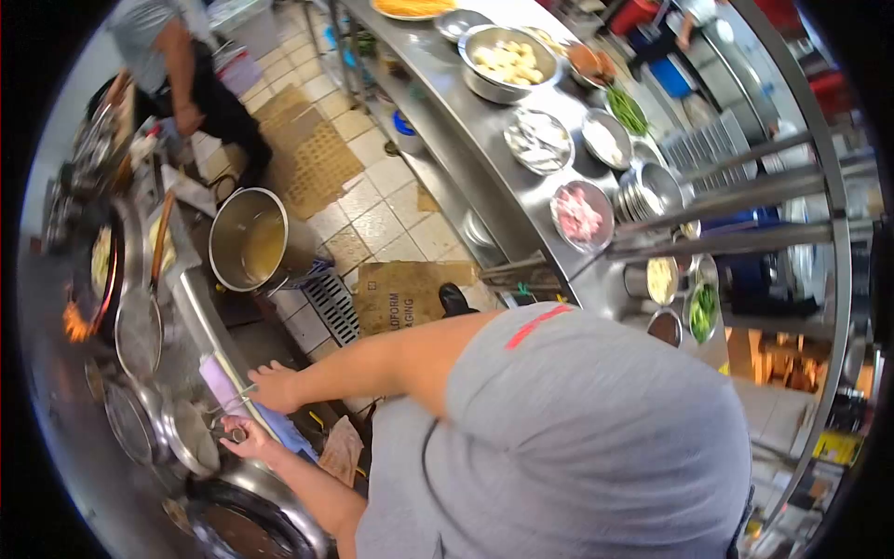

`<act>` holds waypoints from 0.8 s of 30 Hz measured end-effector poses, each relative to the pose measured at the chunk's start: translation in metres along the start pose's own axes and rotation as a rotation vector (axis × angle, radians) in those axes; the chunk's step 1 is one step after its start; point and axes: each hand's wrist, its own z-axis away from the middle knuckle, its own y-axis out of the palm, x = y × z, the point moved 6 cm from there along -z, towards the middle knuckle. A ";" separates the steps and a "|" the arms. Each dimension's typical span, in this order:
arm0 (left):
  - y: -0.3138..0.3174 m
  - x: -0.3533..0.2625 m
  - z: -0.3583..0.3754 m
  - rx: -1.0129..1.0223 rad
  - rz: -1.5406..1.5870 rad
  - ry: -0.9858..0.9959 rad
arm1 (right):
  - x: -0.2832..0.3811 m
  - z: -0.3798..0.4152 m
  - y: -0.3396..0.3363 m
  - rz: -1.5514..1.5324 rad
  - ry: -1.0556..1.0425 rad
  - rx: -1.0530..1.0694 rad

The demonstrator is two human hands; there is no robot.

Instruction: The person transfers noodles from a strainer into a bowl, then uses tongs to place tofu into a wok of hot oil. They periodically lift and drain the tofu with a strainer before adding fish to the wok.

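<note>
My right hand (274, 388) is closed over the stove's front edge, its fingers at a thin metal handle (229, 402) that points toward the cooker. Just below it, my left hand (248, 440) curls round a short metal handle beside a round metal pan (193, 440). The pan's contents are too blurred to tell. A lilac cloth (222, 380) lies along the edge next to my right hand, and a blue cloth (291, 434) hangs by both wrists.
A strainer with a wooden handle (140, 328) and a large wok (247, 522) are on the stove. A deep pot (261, 244) stands beyond. Behind me, a steel counter (526, 210) bears bowls of ingredients. Another person (177, 65) stands at the far end. Flattened cardboard (400, 293) covers the floor.
</note>
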 end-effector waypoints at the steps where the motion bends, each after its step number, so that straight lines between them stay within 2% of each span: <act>1: -0.006 0.020 -0.012 0.122 -0.212 0.049 | -0.005 0.023 -0.037 -0.040 -0.017 0.069; 2: -0.016 0.047 -0.025 0.254 -0.410 0.099 | -0.023 0.033 -0.063 -0.042 0.000 0.047; 3: -0.035 0.100 -0.039 0.337 -0.513 -0.067 | -0.044 0.042 -0.083 -0.102 0.067 0.088; 4: -0.050 0.177 -0.012 0.286 -0.686 -0.216 | -0.065 0.055 -0.102 -0.165 0.134 0.132; 5: -0.063 0.256 0.019 0.259 -0.871 -0.380 | -0.082 0.069 -0.136 -0.198 0.189 -0.104; 6: -0.076 0.333 0.051 0.256 -1.038 -0.549 | -0.104 0.088 -0.157 -0.159 0.107 -0.447; 7: -0.119 0.382 0.050 0.625 -1.206 -0.786 | -0.097 0.125 -0.225 -0.276 0.180 -0.445; 8: -0.142 0.439 0.075 0.502 -1.244 -0.956 | -0.096 0.152 -0.265 -0.250 0.170 -0.422; 9: -0.152 0.490 0.094 0.392 -1.427 -1.035 | -0.101 0.175 -0.290 -0.252 0.155 -0.504; 10: -0.150 0.536 0.116 0.331 -1.542 -1.067 | -0.106 0.197 -0.310 -0.250 0.141 -0.586; 12: -0.148 0.617 0.131 0.467 -1.477 -1.084 | -0.110 0.242 -0.338 -0.257 0.140 -0.704; 14: -0.144 0.669 0.123 0.469 -1.511 -0.970 | -0.120 0.279 -0.342 -0.360 0.190 -0.723; 16: -0.148 0.693 0.110 0.430 -1.472 -0.930 | -0.127 0.309 -0.341 -0.585 0.306 -0.729; 18: -0.144 0.684 0.097 0.329 -1.443 -0.789 | -0.132 0.336 -0.331 -0.765 0.392 -0.698; 19: -0.172 0.685 0.067 0.482 -1.534 -0.832 | -0.143 0.346 -0.323 -0.732 0.446 -0.695; 20: -0.160 0.656 0.055 0.686 -1.907 -0.675 | -0.148 0.349 -0.318 -0.914 0.480 -0.721; 21: -0.137 0.616 0.051 0.763 -1.775 -0.345 | -0.152 0.355 -0.315 -0.870 0.585 -0.686; 22: -0.131 0.571 0.061 0.419 -1.616 -0.627 | -0.157 0.354 -0.310 -0.919 0.577 -0.710; 23: -0.120 0.523 0.066 0.279 -1.499 -0.679 | -0.162 0.352 -0.307 -0.973 0.596 -0.695; 24: -0.117 0.467 0.062 0.206 -1.486 -0.567 | -0.160 0.343 -0.306 -0.990 0.569 -0.704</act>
